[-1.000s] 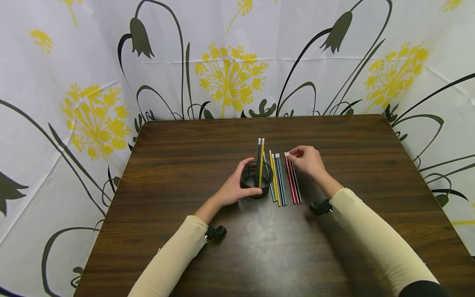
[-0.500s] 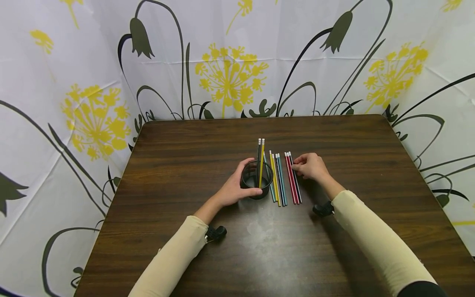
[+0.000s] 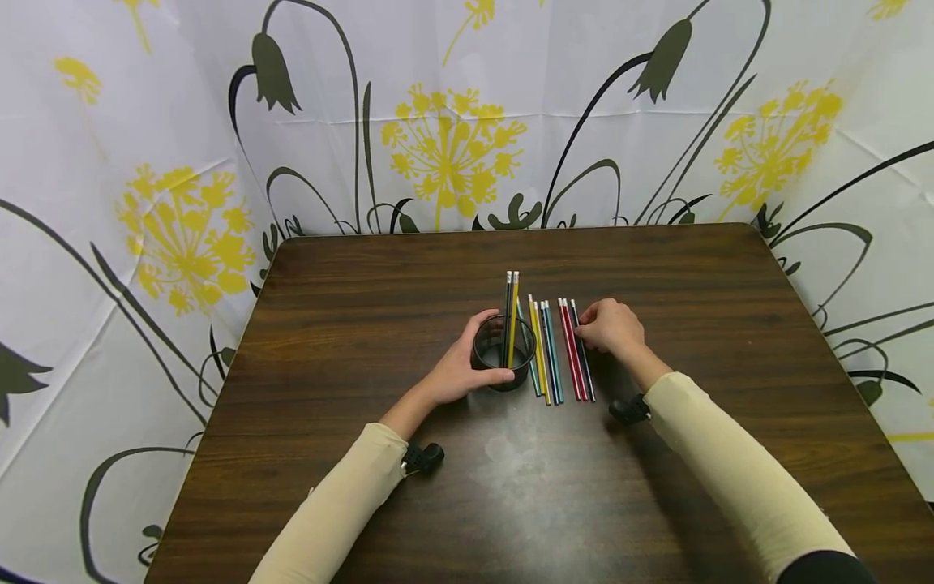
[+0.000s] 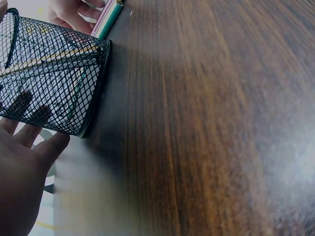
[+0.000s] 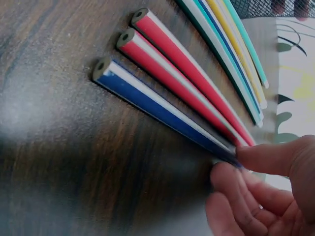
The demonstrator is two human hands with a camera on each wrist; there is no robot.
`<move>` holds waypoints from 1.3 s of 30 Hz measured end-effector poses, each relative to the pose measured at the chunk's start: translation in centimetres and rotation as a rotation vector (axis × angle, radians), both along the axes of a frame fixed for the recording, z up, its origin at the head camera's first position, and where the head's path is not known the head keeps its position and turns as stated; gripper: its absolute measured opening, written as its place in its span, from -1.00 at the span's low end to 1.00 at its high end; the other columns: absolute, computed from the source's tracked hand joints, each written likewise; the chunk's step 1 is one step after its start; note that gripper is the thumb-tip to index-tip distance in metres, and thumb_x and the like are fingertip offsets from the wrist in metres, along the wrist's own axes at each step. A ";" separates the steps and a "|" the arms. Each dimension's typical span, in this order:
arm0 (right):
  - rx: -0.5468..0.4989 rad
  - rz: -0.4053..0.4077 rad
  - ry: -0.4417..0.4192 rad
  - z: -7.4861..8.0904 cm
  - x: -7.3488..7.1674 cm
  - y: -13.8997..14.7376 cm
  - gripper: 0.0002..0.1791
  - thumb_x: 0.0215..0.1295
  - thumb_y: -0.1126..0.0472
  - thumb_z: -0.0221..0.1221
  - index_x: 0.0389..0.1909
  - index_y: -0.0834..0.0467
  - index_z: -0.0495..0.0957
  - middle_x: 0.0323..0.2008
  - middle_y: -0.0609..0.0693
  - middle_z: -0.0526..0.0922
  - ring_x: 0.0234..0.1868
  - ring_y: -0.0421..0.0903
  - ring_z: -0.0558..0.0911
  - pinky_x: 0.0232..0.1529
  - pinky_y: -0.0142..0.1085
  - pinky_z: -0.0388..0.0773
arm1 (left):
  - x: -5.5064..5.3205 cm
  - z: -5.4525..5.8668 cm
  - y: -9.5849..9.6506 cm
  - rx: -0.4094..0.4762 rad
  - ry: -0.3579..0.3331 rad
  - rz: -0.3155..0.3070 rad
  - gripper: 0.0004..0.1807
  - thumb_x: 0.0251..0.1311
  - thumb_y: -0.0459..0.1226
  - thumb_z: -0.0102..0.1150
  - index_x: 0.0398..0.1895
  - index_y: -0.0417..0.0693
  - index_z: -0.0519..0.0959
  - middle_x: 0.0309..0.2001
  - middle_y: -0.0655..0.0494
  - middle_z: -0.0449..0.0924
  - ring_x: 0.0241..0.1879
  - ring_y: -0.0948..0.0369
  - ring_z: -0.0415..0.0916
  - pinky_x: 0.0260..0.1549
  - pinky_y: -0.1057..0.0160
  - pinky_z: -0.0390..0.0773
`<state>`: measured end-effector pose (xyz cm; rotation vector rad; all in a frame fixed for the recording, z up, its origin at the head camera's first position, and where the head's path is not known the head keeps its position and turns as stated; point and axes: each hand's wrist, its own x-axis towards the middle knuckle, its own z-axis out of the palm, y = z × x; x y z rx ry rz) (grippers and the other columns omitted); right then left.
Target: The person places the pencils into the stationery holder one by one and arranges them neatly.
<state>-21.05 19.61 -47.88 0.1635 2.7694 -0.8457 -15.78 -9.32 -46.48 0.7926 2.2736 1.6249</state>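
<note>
My left hand [image 3: 460,369] grips a black mesh pencil cup [image 4: 51,73], with the fingers on the far side and the thumb across the front. Inside the cup lean a black pencil [image 3: 507,304] and a yellow pencil [image 3: 515,304], eraser ends up. My right hand [image 3: 614,328] pinches a dark blue pencil [image 5: 152,108] near its eraser end, between thumb and index finger. This pencil lies along the table at the right end of the row. Beside it lie two red pencils [image 5: 172,80], their unsharpened ends showing in the right wrist view.
Several more pencils lie between the cup and the red ones, among them yellow pencils [image 3: 541,357] and blue ones [image 3: 554,357]. The brown wooden table [image 3: 365,308] ends at a flowered curtain [image 3: 452,49] behind.
My right hand has slid from the eraser tips down and right along the dark blue pencil. That pencil's eraser end now lies slightly apart from the red ones. The left hand keeps still.
</note>
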 end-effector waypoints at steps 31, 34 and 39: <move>-0.249 -0.071 0.392 7.1 0.5 -0.2 -0.72 0.29 0.12 0.23 -0.05 0.18 0.65 -0.30 0.06 0.74 -0.34 -0.06 0.70 -0.28 -0.23 0.46 | -0.6 -1.4 0.0 0.012 0.012 -0.002 -0.01 0.09 -0.22 0.44 0.50 0.01 0.02 0.36 -0.03 0.27 0.34 -0.06 0.23 0.30 -0.14 0.14; -0.351 -0.026 0.549 8.5 0.9 -1.0 -0.70 0.29 0.18 0.25 -0.02 0.23 0.64 -0.28 0.09 0.73 -0.31 -0.11 0.68 -0.28 -0.38 0.49 | -0.1 -0.4 0.1 0.023 0.015 -0.008 -0.03 0.09 -0.29 0.42 0.49 -0.07 0.02 0.35 -0.14 0.26 0.33 -0.15 0.21 0.28 -0.20 0.13; -0.542 0.042 0.682 10.6 2.2 -3.2 -0.69 0.27 0.25 0.28 0.00 0.28 0.63 -0.27 0.14 0.71 -0.42 -0.25 0.65 -0.45 -0.45 0.55 | 0.1 0.1 0.0 0.015 0.017 -0.008 -0.03 0.09 -0.32 0.41 0.49 -0.11 0.02 0.35 -0.16 0.26 0.34 -0.16 0.20 0.28 -0.20 0.13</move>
